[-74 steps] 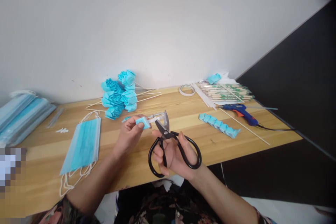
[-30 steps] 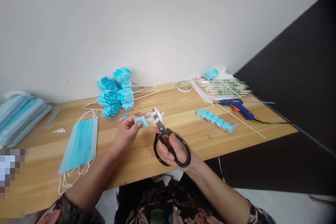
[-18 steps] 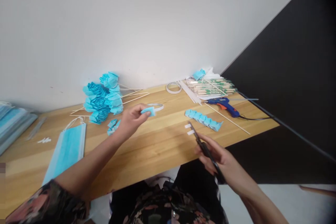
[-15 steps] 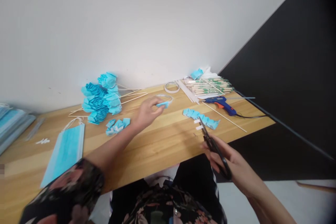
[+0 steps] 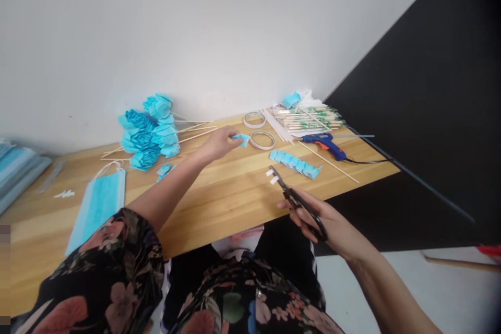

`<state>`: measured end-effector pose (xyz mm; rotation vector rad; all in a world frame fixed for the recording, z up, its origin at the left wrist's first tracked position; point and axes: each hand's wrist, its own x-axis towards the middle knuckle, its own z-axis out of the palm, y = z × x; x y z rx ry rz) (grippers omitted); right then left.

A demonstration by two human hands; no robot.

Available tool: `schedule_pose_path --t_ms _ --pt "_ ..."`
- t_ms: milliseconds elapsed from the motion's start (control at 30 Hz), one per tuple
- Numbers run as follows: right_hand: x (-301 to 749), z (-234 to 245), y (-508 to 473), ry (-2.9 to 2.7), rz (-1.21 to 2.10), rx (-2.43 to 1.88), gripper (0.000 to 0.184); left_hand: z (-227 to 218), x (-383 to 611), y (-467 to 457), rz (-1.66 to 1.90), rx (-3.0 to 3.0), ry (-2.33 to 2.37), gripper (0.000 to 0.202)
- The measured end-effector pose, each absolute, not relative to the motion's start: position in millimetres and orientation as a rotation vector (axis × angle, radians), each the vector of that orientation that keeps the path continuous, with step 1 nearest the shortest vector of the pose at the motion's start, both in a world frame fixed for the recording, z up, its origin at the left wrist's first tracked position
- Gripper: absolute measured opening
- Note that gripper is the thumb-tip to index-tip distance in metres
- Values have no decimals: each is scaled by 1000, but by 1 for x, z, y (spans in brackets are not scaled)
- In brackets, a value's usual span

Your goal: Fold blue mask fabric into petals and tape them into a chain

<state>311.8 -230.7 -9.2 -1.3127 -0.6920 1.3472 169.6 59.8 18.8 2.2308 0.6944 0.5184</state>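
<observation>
My left hand is closed, its fingertips pinching a small folded light-blue piece over the table. Just right of that piece lies a roll of tape, with a second tape roll behind it. In my right hand is a pair of black-handled scissors, pointing away and to the left. Two small white tape bits cling to the blades near the tip. Beyond the scissors lies a row of folded blue pieces. My left forearm partly covers another small blue cluster.
Blue flowers on sticks lie at the back left. A blue face mask and a stack of masks are further left. At the right are a blue glue gun, a thin stick and bundled sticks.
The near tape roll, earlier against my left hand, now lies apart on the table. My right hand has drawn the scissors left, away from the blue row. The view has shifted slightly.
</observation>
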Motion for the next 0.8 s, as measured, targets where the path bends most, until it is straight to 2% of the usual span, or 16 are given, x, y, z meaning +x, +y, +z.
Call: schedule_pose_path --t_ms 267,433,533,633,800 --pt "301 -7 -143 -1141 1460 -1341 51 27 93 29 616 1736 807 26" --pt "312 -13 -99 -1485 1467 -1479 53 25 62 11 553 1655 771 28" --pt "326 -7 -89 -1778 1151 -1777 40 10 53 -3 442 1677 714 26" --pt "335 -1 -90 -1814 783 -2007 30 -6 50 -17 282 1667 643 26" --pt "305 -6 -96 -1904 136 -2055 23 -18 51 -15 284 1654 634 25"
